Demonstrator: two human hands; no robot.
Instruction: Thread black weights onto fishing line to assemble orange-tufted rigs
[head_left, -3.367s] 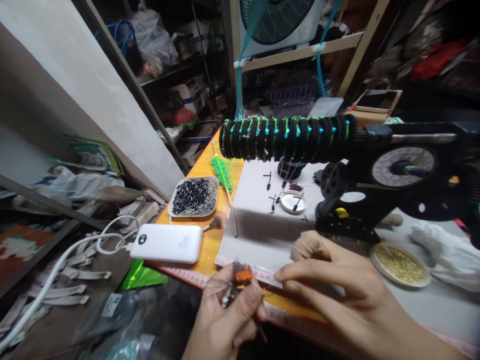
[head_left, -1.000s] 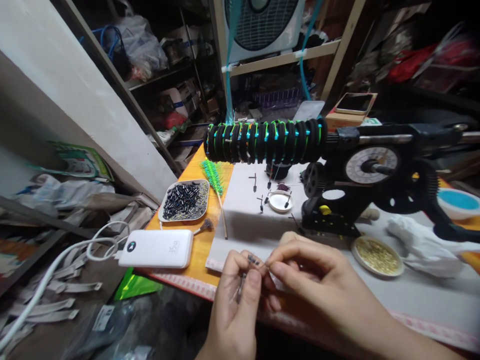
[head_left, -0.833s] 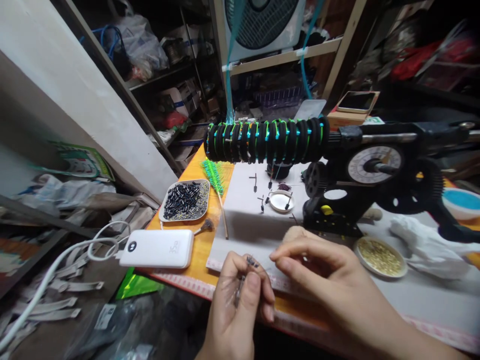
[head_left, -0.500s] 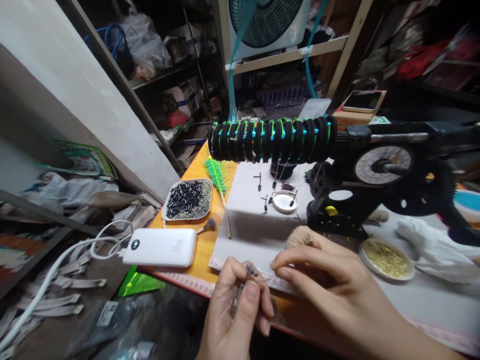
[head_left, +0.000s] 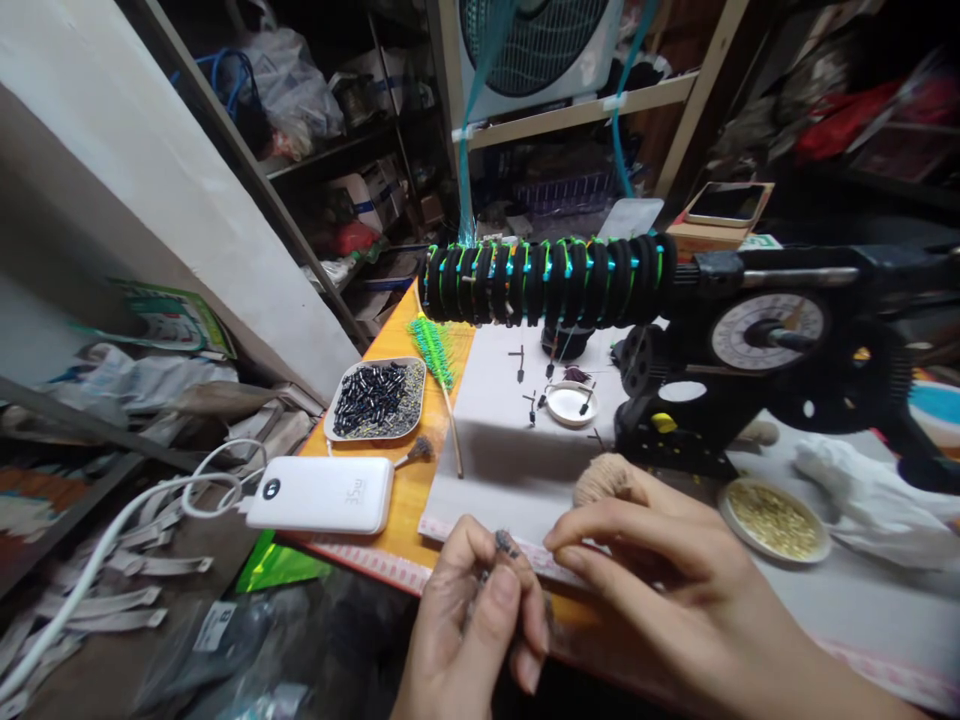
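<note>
Low in the head view, my left hand (head_left: 480, 615) is closed, with thumb and index finger pinching a small, dark grey, frayed-looking piece (head_left: 507, 543). Its exact kind is too small to make out. To the right, my right hand (head_left: 660, 560) has thumb and index fingertips drawn together in a pinch, a short way from that piece. Whatever they hold, if anything, is too fine to see. A tan wrap (head_left: 602, 480) covers one of its fingers. Beyond both hands, a black roller (head_left: 547, 280) wound with green and blue strands juts leftward from a black geared machine (head_left: 750, 340).
A white tray of dark tubular pieces (head_left: 379, 398) lies left, near a white power bank (head_left: 319, 495). A green bristle brush (head_left: 431, 355) rests by the white sheet (head_left: 495, 430). Small weighted hooks surround a white dish (head_left: 571, 404). A bowl of golden bits (head_left: 776, 520) stands right.
My right hand has shifted very slightly right, away from my left fingertips. The dark piece has turned a little in my left pinch.
</note>
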